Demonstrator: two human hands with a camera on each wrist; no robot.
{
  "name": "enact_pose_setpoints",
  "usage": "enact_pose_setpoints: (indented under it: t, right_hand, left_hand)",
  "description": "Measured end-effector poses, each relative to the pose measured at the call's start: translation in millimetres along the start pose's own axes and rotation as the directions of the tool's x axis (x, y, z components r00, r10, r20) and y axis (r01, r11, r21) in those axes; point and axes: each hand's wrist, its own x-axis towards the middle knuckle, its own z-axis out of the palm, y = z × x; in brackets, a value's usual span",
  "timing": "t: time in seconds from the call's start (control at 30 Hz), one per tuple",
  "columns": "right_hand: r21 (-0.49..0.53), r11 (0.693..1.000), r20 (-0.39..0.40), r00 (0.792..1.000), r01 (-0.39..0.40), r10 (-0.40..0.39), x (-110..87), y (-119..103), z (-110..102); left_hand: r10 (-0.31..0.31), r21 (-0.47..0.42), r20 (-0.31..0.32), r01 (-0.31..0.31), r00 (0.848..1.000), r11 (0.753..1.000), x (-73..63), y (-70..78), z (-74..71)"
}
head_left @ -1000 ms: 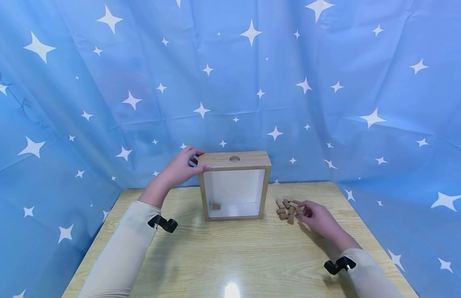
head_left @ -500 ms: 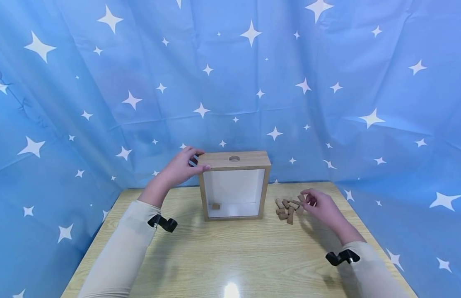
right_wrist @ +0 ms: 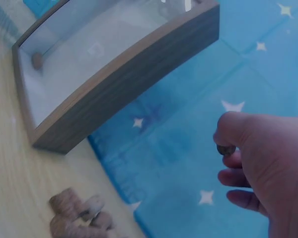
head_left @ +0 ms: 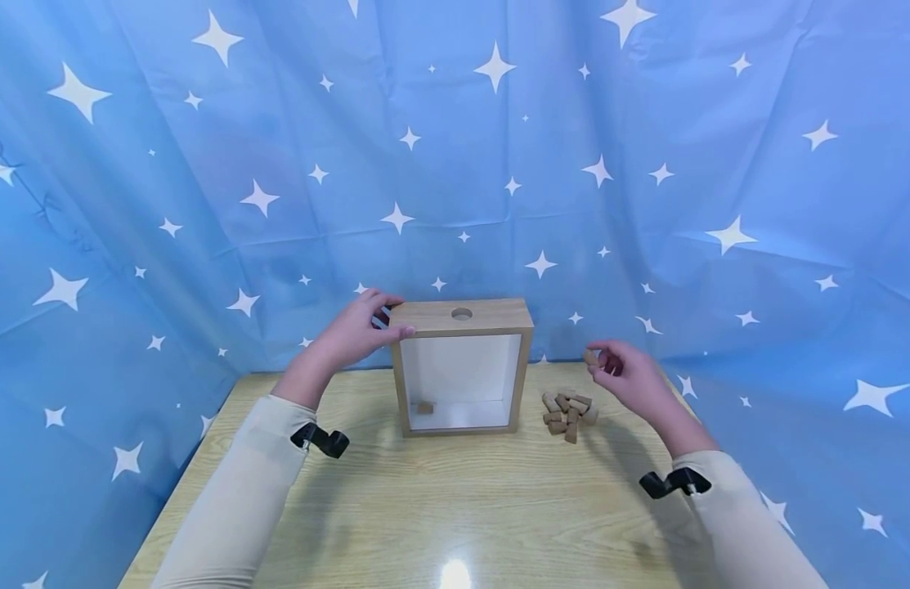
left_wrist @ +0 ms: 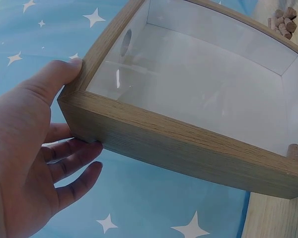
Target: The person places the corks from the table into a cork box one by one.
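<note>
A wooden-framed shadow box (head_left: 460,316) with a clear front and a round hole in its top stands upright on the table. One cork (head_left: 425,407) lies inside at its lower left. My left hand (head_left: 354,331) grips the box's top left corner, thumb on the front edge and fingers behind, as the left wrist view (left_wrist: 37,144) shows too. My right hand (head_left: 633,383) pinches a cork (head_left: 590,357) between thumb and fingers, raised above the table; in the right wrist view only the end of that cork (right_wrist: 226,149) shows below the thumb.
A loose pile of several corks (head_left: 568,413) lies on the table right of the box. The wooden table (head_left: 425,507) reaches back to a blue curtain (head_left: 455,164) with white stars, close behind the box.
My right hand has picked a cork from the pile and lifted it up and away toward the back. The left hand and the box have stayed in place.
</note>
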Motion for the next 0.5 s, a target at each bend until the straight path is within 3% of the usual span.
enact_pose_setpoints:
  t: [0.27, 0.5]
  right_hand:
    - [0.071, 0.995, -0.062, 0.996, 0.074, -0.069, 18.9, -24, -7]
    - [0.051, 0.989, -0.122, 0.983, 0.141, -0.134, 34.6, -46, -11]
  left_hand:
    - [0.009, 0.007, 0.000, -0.009, 1.000, 1.000, 1.4, -1.8, -0.1]
    - [0.008, 0.008, 0.002, -0.008, 1.000, 1.000, 1.1, -2.2, -0.1]
